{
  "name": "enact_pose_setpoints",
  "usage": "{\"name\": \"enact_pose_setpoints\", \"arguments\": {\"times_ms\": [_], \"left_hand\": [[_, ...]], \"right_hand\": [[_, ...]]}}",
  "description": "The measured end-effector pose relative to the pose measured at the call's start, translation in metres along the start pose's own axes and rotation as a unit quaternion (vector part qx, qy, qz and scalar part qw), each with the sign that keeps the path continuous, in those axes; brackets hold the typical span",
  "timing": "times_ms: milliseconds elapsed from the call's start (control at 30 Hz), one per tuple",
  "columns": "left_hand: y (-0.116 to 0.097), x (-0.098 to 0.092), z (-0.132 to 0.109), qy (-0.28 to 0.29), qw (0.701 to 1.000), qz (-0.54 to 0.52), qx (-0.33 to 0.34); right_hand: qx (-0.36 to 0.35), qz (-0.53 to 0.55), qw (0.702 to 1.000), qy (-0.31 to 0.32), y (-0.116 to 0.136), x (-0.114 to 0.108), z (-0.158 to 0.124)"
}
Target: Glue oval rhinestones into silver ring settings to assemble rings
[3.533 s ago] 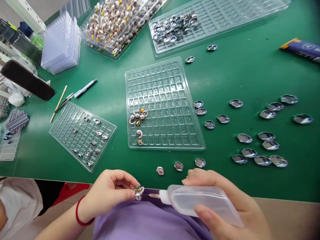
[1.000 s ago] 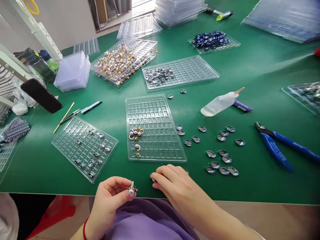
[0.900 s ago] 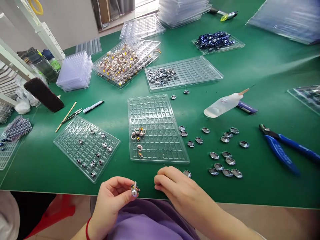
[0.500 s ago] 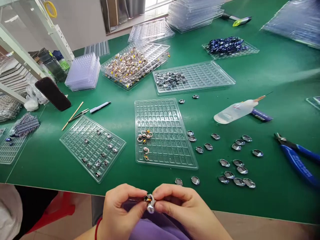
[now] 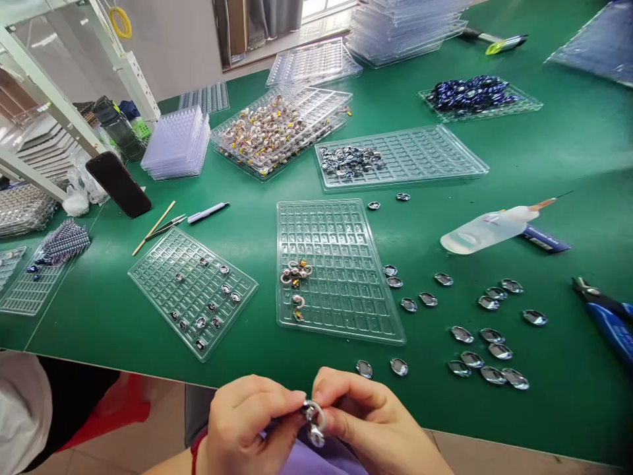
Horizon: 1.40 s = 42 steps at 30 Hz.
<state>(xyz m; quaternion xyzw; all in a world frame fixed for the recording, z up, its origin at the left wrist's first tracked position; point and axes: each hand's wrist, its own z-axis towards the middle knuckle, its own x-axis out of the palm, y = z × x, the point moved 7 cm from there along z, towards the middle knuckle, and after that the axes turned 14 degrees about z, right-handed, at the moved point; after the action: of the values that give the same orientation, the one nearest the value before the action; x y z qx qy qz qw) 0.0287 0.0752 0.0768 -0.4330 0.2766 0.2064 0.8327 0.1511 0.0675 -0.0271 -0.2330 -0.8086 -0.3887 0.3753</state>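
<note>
Between my two hands, just past the table's near edge, is a small silver part with a pale curved loop. My left hand pinches its dark upper end between thumb and forefinger. The fingertips of my right hand are closed on the loop from the other side. Fingers hide some of the part. Beyond the hands lies a clear compartment tray with several pale looped parts at its left. Two shiny oval shells are on the table close above my right hand.
More oval shells are scattered at the right, near blue-handled pliers and a squeeze bottle with a needle tip. To the left are a smaller tray, tweezers and a phone. Heaped trays stand farther back.
The view has swung slightly left, so the table's contents sit farther right. The silver part has turned a little in my fingers, and its yellow bit no longer shows.
</note>
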Motion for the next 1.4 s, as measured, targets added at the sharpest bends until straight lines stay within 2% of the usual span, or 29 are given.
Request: {"name": "enact_pose_setpoints", "arguments": {"times_ms": [233, 433, 600, 700, 767, 867, 967, 1167, 1333, 1400], "left_hand": [[-0.002, -0.003, 0.0, 0.005, 1.0, 0.023, 0.013], [-0.003, -0.001, -0.003, 0.014, 1.0, -0.01, 0.01], [-0.003, 0.0, -0.004, -0.004, 1.0, -0.014, 0.006], [0.004, 0.003, -0.005, -0.001, 0.997, -0.07, -0.034], [0.012, 0.009, -0.008, 0.01, 0.986, -0.137, -0.089], [0.024, 0.015, -0.016, 0.001, 0.97, -0.184, -0.161], [0.027, 0.016, -0.021, -0.015, 0.971, -0.167, -0.171], [0.019, 0.007, -0.013, -0.01, 0.992, -0.098, -0.084], [0.017, 0.018, -0.006, 0.057, 0.984, -0.155, -0.069], [0.016, 0.022, -0.006, 0.058, 0.979, -0.18, -0.076]], "right_hand": [[-0.026, -0.012, 0.999, -0.034, 0.0, 0.004, -0.004], [-0.067, -0.045, 0.996, -0.047, 0.002, 0.004, -0.006], [-0.087, -0.049, 0.993, -0.058, 0.003, 0.009, -0.007], [-0.094, -0.049, 0.991, -0.083, 0.002, 0.007, -0.01], [-0.104, -0.097, 0.988, -0.055, 0.004, 0.01, -0.01], [-0.158, -0.223, 0.961, 0.044, 0.013, 0.023, -0.01], [-0.228, -0.299, 0.92, 0.109, 0.022, 0.034, -0.013], [-0.277, -0.364, 0.88, 0.125, 0.029, 0.04, -0.018], [-0.357, -0.402, 0.83, 0.148, 0.033, 0.047, -0.027], [-0.389, -0.4, 0.817, 0.146, 0.034, 0.048, -0.03]]}}
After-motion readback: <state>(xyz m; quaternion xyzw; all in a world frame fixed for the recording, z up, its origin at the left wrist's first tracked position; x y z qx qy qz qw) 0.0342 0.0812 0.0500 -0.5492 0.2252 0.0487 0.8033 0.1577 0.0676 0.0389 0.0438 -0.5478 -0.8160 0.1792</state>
